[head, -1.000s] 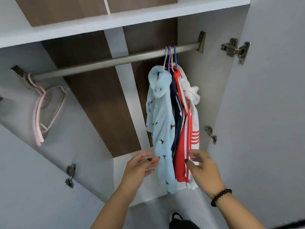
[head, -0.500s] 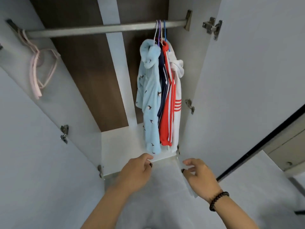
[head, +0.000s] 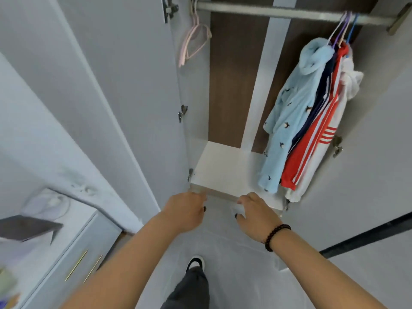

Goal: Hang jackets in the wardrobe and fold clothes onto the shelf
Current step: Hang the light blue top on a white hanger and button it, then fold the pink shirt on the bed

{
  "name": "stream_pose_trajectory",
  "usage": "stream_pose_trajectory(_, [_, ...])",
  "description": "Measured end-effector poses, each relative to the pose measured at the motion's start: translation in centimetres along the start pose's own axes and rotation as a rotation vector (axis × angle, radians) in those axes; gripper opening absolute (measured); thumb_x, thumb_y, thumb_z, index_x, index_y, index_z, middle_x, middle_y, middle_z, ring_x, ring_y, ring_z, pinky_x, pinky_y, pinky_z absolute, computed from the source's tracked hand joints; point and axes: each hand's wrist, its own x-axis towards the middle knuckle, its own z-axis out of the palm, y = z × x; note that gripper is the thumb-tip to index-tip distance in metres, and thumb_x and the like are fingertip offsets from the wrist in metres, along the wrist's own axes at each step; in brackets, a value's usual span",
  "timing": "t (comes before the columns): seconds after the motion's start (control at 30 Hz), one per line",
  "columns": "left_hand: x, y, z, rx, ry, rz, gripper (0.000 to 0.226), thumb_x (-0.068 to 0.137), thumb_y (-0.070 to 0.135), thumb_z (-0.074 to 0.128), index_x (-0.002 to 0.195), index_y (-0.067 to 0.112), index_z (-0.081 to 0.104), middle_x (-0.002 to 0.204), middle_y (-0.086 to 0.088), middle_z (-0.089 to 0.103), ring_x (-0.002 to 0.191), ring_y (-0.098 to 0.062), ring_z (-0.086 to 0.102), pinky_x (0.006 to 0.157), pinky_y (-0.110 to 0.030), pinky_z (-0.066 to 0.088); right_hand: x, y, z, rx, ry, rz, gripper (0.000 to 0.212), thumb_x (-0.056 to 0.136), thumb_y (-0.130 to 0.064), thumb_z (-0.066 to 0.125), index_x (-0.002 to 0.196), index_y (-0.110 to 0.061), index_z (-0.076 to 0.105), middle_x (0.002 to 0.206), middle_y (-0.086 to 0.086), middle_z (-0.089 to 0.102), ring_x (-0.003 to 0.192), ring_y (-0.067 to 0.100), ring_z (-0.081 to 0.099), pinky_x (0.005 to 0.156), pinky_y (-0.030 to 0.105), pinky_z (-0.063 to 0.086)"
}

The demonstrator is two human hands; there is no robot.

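Observation:
Several jackets hang together at the right end of the wardrobe rail (head: 278, 11): a light blue fleece jacket (head: 287, 121) in front, then a navy one, a red one with white stripes (head: 312, 148) and a white one (head: 330, 139). Empty pink hangers (head: 191, 41) hang at the rail's left end. The white wardrobe shelf (head: 225, 170) lies below. My left hand (head: 187, 210) and my right hand (head: 256, 212) hover in front of the shelf's front edge, fingers loosely curled, holding nothing.
The left wardrobe door (head: 124, 103) and the right door (head: 367, 175) stand open on either side. A white dresser (head: 55, 253) with gold handles stands at the lower left. My shoe (head: 196, 263) is on the grey floor.
My hands have drawn back and down from the hanging jackets to below the shelf edge. The view has swung left and down, bringing the left door and dresser into sight.

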Motion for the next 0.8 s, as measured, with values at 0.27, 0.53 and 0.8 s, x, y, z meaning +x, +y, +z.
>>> stream_pose_trajectory(0.27, [-13.1, -4.1, 3.0, -0.115, 0.015, -0.306, 0.037, 0.099, 0.028, 0.037, 0.135, 0.025, 0.044, 0.121, -0.001, 0.064, 0.108, -0.026, 0.059, 0.085, -0.035, 0.049, -3.9, -7.0, 3.5, -0.141, -0.184, -0.226, 0.043, 0.097, -0.031, 0.046, 0.137, -0.018, 0.041, 0.139, -0.002, 0.036, 0.119, 0.016, 0.045, 0.096, 0.027, 0.042])
stream_pose_trajectory(0.53, [-23.6, -10.1, 6.5, -0.266, 0.067, -0.545, 0.036, 0.097, 0.031, 0.04, 0.132, 0.026, 0.047, 0.123, -0.001, 0.062, 0.109, -0.024, 0.059, 0.089, -0.037, 0.049, -5.3, -15.5, 7.6, -0.199, -0.307, -0.414, 0.038, 0.097, -0.031, 0.046, 0.132, -0.018, 0.044, 0.137, -0.001, 0.038, 0.117, 0.016, 0.045, 0.094, 0.026, 0.041])
stream_pose_trajectory(0.8, [-34.9, -18.0, 11.0, -0.4, 0.035, -0.741, 0.037, 0.097, 0.031, 0.04, 0.134, 0.027, 0.048, 0.13, -0.001, 0.059, 0.116, -0.023, 0.056, 0.092, -0.035, 0.047, -6.6, -27.3, 16.6, -0.277, -0.493, -0.516, 0.036, 0.097, -0.028, 0.046, 0.13, -0.016, 0.045, 0.133, 0.003, 0.04, 0.116, 0.02, 0.046, 0.092, 0.026, 0.04])
